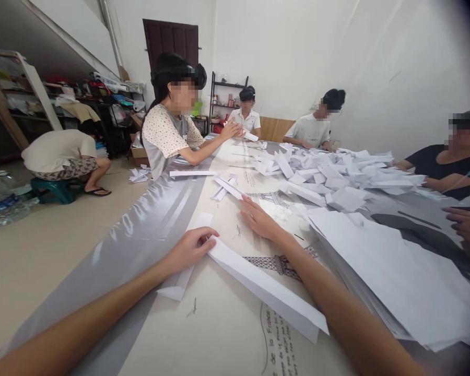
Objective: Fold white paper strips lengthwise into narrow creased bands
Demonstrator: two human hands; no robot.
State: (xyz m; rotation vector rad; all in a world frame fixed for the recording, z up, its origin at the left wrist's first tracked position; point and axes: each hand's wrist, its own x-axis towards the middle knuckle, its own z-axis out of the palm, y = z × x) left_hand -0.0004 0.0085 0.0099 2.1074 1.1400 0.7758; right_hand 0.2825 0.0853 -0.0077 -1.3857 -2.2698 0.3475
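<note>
My left hand point(190, 248) pinches the near end of a long folded white paper strip point(264, 287) that lies on the table point(227, 334) and runs toward the lower right. My right hand point(260, 219) rests flat, fingers spread, on the cream tablecloth just beyond that strip, and holds nothing. A second folded paper point(180, 282) lies under my left hand, pointing toward the table's near edge.
A thick stack of white sheets point(399, 277) lies to my right. A heap of folded papers point(337, 175) fills the table's far half. Several other people sit around the table; one crouches on a green stool point(57, 189) at the left.
</note>
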